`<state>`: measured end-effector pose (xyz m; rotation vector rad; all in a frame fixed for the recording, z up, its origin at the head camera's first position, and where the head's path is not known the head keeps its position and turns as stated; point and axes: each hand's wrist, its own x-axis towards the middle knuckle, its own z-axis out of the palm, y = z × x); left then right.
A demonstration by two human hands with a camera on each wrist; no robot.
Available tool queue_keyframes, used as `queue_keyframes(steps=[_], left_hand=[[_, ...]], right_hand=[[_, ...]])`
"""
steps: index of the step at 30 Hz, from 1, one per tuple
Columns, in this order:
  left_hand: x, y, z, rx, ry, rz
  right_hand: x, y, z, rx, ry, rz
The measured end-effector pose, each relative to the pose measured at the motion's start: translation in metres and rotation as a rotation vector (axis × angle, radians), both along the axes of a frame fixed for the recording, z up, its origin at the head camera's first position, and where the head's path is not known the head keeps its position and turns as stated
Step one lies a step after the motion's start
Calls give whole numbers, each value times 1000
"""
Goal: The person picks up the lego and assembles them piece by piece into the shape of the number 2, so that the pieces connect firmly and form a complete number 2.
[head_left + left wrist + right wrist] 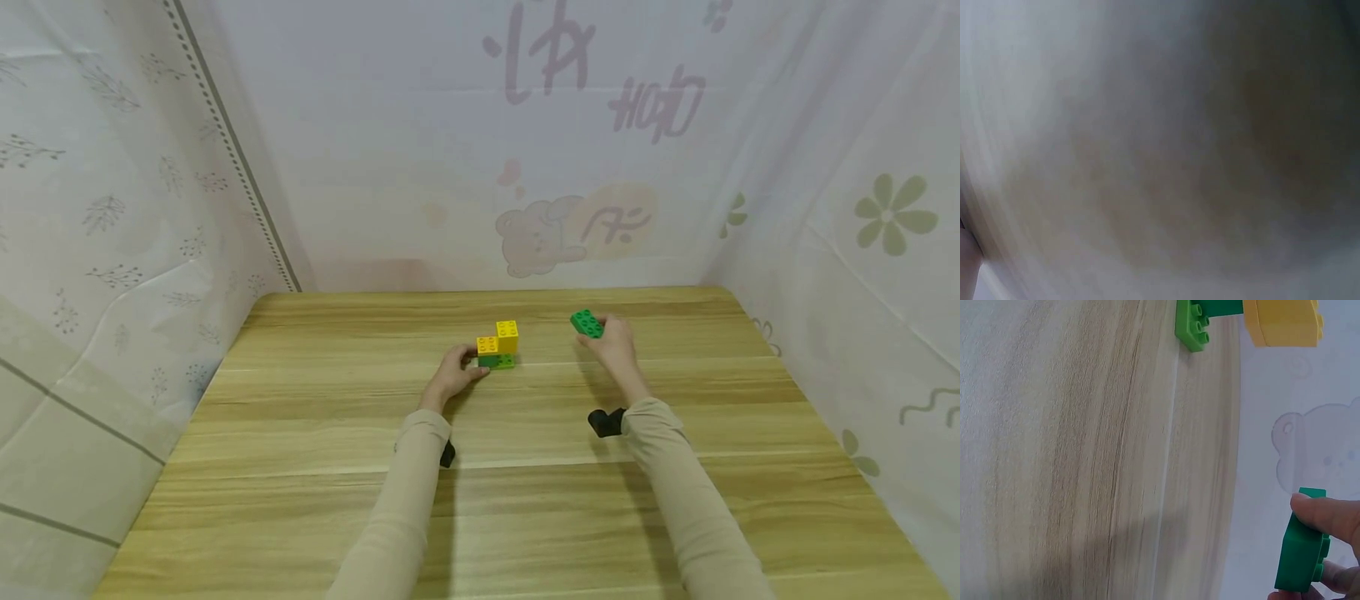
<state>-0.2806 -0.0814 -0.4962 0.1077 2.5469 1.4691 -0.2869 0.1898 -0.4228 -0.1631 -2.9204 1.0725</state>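
Closest in, two beige sleeves [401, 500] reach up from about 7 and 5 o'clock, each with a black wrist gadget [606, 422]; the left one's mostly tucked behind its cuff. Left hand [453, 371] sits a bit nearer than the right, thumb and fingers curled round the left end of a block stack [497, 347], which is at its 2 o'clock. Stack's yellow up top (right side taller), dark green under that, lighter green at the bottom. Right hand [617, 342] is a little farther out, pinching a loose green brick [587, 323] between thumb and fingers at its 10 o'clock; looks held up off the table. From the stack, that brick's well apart, between 2 and 3.

Hard-to-see stuff: the left fingers cover part of the dark green end, the left wrist view is basically one big smear, and the right wrist view chops the stack off at 12 and the right hand at 4.

Room-wise, there's wooden table [540, 433] between the hands, and more toward 9 and 3. Far edge at 12 is just past the bricks; near edge is out of frame at 6. Beyond that, printed curtains [405, 167] at 10, 12 and 2.
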Motion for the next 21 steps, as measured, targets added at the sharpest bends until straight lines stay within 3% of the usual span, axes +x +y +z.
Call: queue_keyframes(steps=[21], left_hand=[[1,1,1,9,-15,9]], right_hand=[[-4,-18,9,17,-7,39]])
